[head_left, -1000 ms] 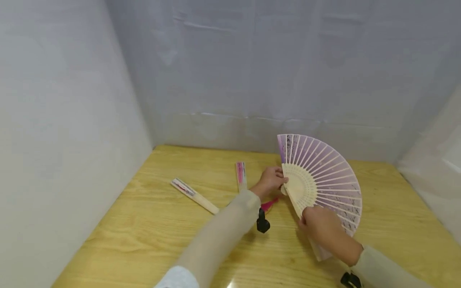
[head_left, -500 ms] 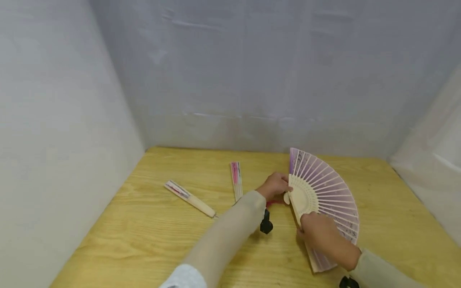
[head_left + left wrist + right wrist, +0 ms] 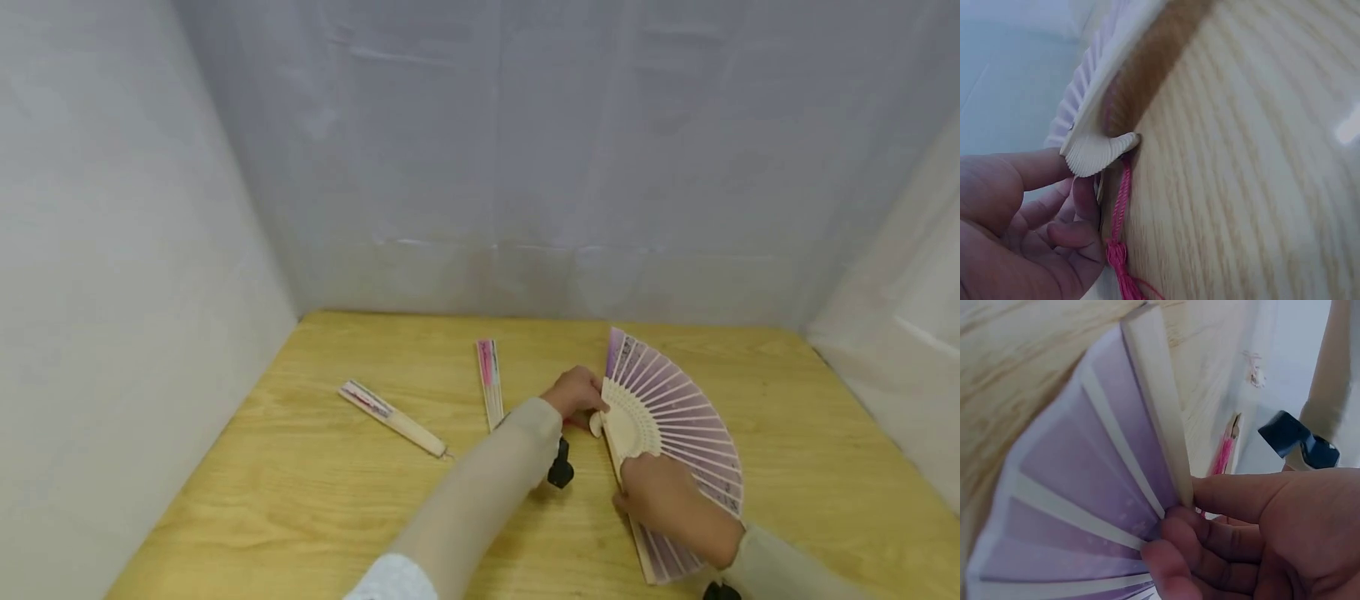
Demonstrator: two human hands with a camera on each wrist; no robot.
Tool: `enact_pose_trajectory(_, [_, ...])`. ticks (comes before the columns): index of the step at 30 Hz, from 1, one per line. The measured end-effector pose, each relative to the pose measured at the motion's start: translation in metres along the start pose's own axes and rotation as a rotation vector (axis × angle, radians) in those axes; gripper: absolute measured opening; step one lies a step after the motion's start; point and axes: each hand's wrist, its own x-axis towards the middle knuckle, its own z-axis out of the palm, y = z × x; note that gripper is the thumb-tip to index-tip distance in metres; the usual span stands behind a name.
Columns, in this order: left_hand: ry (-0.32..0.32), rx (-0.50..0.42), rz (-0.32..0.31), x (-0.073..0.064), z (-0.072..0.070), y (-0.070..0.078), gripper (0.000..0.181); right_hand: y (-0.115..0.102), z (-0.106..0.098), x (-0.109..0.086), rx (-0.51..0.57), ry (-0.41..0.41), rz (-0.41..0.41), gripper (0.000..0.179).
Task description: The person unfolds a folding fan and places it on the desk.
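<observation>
A purple folding fan (image 3: pixel 701 417) with pale ribs is spread wide at the right of the table in the head view. My left hand (image 3: pixel 579 393) pinches it near the pivot end, thumb on one face and fingers behind. From that pivot a pink tassel (image 3: pixel 1119 256) hangs down in the left wrist view. My right hand (image 3: pixel 675 504) grips the thick outer rib nearest me; in the right wrist view the thumb presses one side of this guard rib (image 3: pixel 1159 403) and curled fingers lie against the purple leaf (image 3: pixel 1079 469). Part of the fan is hidden behind the right hand.
Two folded fans lie on the wooden table (image 3: pixel 300 500): one with a red-marked end (image 3: pixel 393 419) at the left, one with a pink end (image 3: pixel 490 383) at mid-table, partly behind the left sleeve. White sheeting (image 3: pixel 480 167) stands at the back and both sides.
The fan has tilted lower toward the table and toward me, both hands moving with it. Its spread looks a little narrower. The folded fans shift slightly left as the head view moves.
</observation>
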Motion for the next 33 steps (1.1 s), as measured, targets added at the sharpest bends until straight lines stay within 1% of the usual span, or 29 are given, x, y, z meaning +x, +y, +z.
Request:
enact_pose_trajectory(4, [0.017, -0.024, -0.037, 0.003, -0.004, -0.001, 0.015, 0.000, 0.001, 0.001, 0.029, 0.013, -0.013, 0.035])
enact_pose_trajectory(8, [0.044, -0.004, -0.037, 0.004, -0.006, -0.004, 0.022, -0.001, 0.001, 0.002, 0.043, 0.008, -0.013, 0.036])
enact_pose_trajectory(11, [0.048, -0.012, -0.048, 0.004, -0.007, -0.005, 0.020, -0.003, 0.000, 0.002, 0.032, 0.018, -0.021, 0.038])
enact_pose_trajectory(16, [0.046, -0.039, -0.082, -0.001, -0.008, -0.002, 0.009, -0.005, -0.003, 0.002, 0.027, 0.083, -0.042, 0.042])
enact_pose_trajectory(19, [0.017, -0.090, -0.100, -0.005, -0.012, 0.000, 0.011, -0.009, -0.005, 0.006, 0.048, 0.123, -0.050, 0.043])
enact_pose_trajectory(22, [0.003, -0.105, -0.096, -0.006, -0.017, 0.001, 0.015, -0.015, -0.009, 0.012, 0.065, 0.157, -0.065, 0.042])
enact_pose_trajectory(25, [0.022, -0.081, -0.074, -0.004, -0.024, 0.002, 0.019, -0.021, -0.014, 0.021, 0.080, 0.192, -0.085, 0.033])
enact_pose_trajectory(28, [0.030, -0.087, -0.051, 0.000, -0.033, 0.001, 0.024, -0.028, -0.020, 0.029, 0.112, 0.220, -0.088, 0.026])
enact_pose_trajectory(33, [0.024, -0.080, -0.022, 0.002, -0.051, 0.003, 0.029, -0.037, -0.025, 0.044, 0.172, 0.282, -0.095, 0.030])
